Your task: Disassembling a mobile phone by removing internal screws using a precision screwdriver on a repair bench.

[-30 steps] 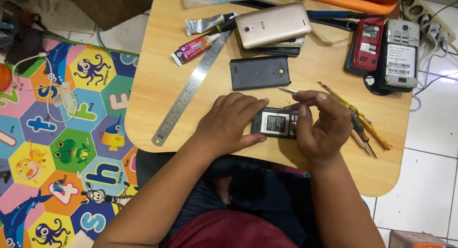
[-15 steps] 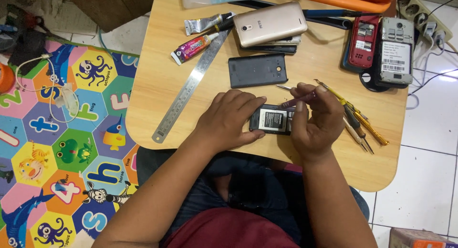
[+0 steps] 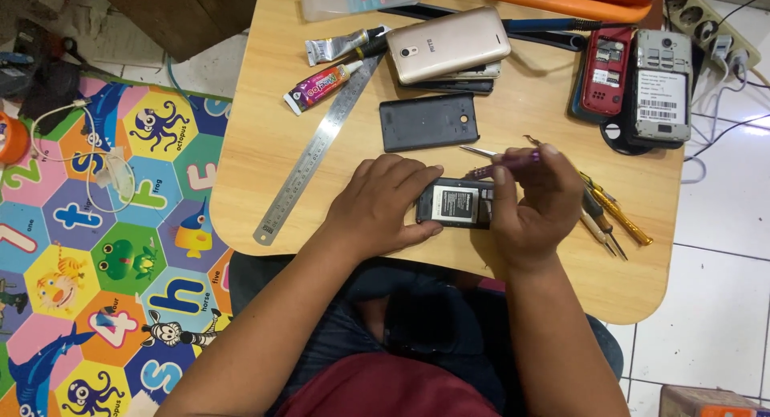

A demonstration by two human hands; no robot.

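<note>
Small dark phone [image 3: 455,204] lies back-up, cover off, pale-labelled battery showing, at near-centre of the wooden worktop [image 3: 265,136]. Left hand [image 3: 383,207] clamps its left end, fingers curled over the top edge. Right hand [image 3: 536,202] is closed around a purple-handled screwdriver [image 3: 504,162] above the phone's right end. Black back cover [image 3: 428,122] just beyond; steel ruler [image 3: 317,152] to the left.

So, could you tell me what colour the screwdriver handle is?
Purple, on the screwdriver in the right hand; head view.
</note>
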